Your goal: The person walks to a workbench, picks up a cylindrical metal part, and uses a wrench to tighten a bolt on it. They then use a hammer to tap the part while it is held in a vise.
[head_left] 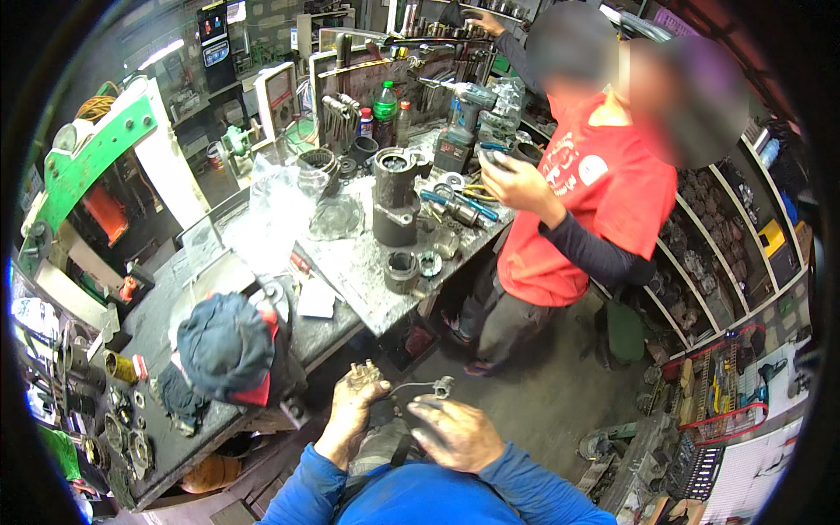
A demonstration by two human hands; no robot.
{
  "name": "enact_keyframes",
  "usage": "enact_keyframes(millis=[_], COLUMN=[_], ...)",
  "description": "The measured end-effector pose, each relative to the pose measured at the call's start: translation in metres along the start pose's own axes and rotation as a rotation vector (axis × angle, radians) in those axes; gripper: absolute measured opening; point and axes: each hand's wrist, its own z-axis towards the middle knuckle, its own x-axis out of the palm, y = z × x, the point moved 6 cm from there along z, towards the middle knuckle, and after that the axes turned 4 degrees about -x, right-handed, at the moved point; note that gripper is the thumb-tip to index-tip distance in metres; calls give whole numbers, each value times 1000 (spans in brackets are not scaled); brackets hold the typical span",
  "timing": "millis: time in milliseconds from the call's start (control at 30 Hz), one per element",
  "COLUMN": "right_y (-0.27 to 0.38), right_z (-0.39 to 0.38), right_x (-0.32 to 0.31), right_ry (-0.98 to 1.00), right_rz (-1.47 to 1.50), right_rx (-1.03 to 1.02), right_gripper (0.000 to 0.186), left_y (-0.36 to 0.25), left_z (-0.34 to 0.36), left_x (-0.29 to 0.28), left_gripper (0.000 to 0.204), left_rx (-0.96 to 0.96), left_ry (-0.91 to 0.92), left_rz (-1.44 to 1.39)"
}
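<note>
We have both hands low in front of our chest, off the counter [367, 289] edge, which sits just above the left hand. Left hand [354, 411] is closed around a small dark metal part [385, 409], greasy fingers curled over its top; right hand [455, 430] lies partly curled against the same part from the right, fingertips near a thin bent wire [411, 385] ending in a small metal fitting [444, 386] just above it. The part looks stiff, dense for its size and oily, so slippery; best gripped around the body, not by the springy wire. A person in a red shirt [595, 210] stands well beyond the right hand.
</note>
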Motion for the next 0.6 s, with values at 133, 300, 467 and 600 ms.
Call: enact_keyframes(millis=[133, 300, 467, 600], right_y=[-83, -205, -348, -463], right_z=[35, 82, 157, 204], right_x=[-53, -57, -72, -109], right_ry=[-340, -357, -277, -307], right_rz=[127, 76, -287, -178], right_rx=[289, 418, 429, 627], right_gripper=[26, 25, 28, 30], left_y=[-28, -31, -17, -35], left_z=[39, 81, 100, 111], left_x=[-2, -22, -19, 4], left_gripper=[16, 21, 40, 45], left_rx=[108, 90, 1, 128], left_ry=[-102, -182, -233, -305], left_rz=[42, 26, -434, -296])
